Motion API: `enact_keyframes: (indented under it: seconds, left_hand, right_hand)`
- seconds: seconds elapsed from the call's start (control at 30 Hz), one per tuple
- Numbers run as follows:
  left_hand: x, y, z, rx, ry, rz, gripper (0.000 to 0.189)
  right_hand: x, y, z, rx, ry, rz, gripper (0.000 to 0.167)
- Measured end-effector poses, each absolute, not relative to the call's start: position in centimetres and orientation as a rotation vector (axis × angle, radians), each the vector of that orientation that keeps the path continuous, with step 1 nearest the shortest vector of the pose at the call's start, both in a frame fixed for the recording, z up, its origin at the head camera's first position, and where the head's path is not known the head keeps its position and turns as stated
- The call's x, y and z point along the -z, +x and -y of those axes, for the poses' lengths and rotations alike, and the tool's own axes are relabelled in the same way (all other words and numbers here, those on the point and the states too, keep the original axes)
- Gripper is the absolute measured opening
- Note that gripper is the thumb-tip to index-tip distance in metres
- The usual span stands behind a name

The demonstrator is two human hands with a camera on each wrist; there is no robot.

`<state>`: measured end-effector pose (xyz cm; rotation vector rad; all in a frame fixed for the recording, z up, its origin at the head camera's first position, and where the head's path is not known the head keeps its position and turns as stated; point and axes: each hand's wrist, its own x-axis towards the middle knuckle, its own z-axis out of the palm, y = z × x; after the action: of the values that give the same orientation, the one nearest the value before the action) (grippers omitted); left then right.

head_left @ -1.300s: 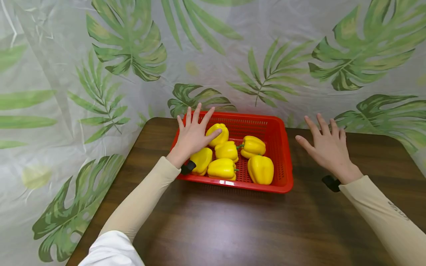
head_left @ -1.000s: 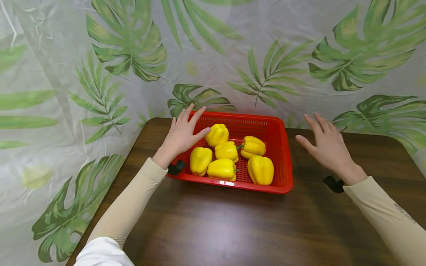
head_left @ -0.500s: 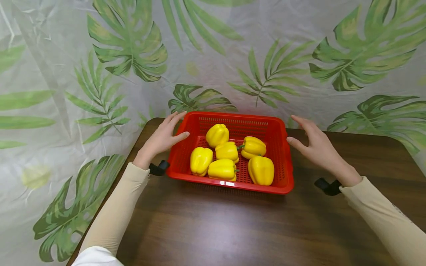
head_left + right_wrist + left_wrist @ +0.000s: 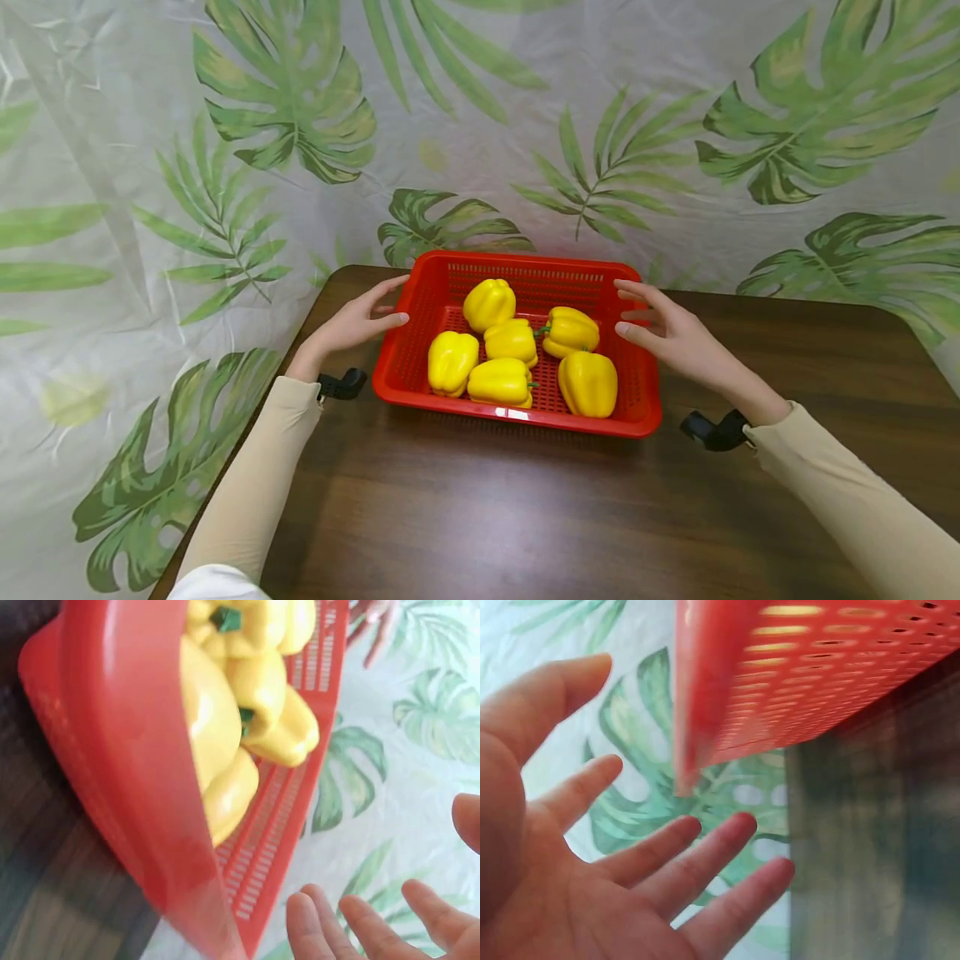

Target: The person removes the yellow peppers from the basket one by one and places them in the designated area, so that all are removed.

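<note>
A red plastic basket (image 4: 517,423) with slotted walls stands on the table and holds several yellow bell peppers (image 4: 510,342). At its left end is my left hand (image 4: 348,323), thumb and fingers spread, with the fingertips near the rim. In the left wrist view those fingers (image 4: 727,900) are apart from the basket wall (image 4: 817,682), with nothing in them. My right hand (image 4: 671,333) is at the right end, its fingertips overlapping the rim in the head view. The right wrist view shows the right fingers (image 4: 375,926) extended beside the basket's corner, holding nothing.
The dark wooden table (image 4: 480,508) extends in front of the basket and to both sides. Directly behind it hangs a grey curtain (image 4: 465,150) printed with green leaves. Each wrist carries a black camera mount, such as the right mount (image 4: 716,431).
My left hand has moved from above the basket's left part out to its left end. The right hand has come leftward to the right end. The basket and peppers have stayed put.
</note>
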<state>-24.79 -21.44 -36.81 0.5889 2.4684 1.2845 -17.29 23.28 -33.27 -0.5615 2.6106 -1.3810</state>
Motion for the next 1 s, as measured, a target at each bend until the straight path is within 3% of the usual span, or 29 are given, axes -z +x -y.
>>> enact_keyframes:
  seconds: [0.47, 1.0]
  left_hand:
    - [41.2, -25.3, 20.9, -1.597, 0.487, -2.161, 0.069]
    - [41.3, -24.7, 20.2, -1.76, 0.412, -1.996, 0.076]
  right_hand:
    - [33.9, -17.1, -21.6, 1.338, -0.508, -2.414, 0.062]
    - [33.9, -17.4, -19.9, 1.045, -0.502, -2.386, 0.063]
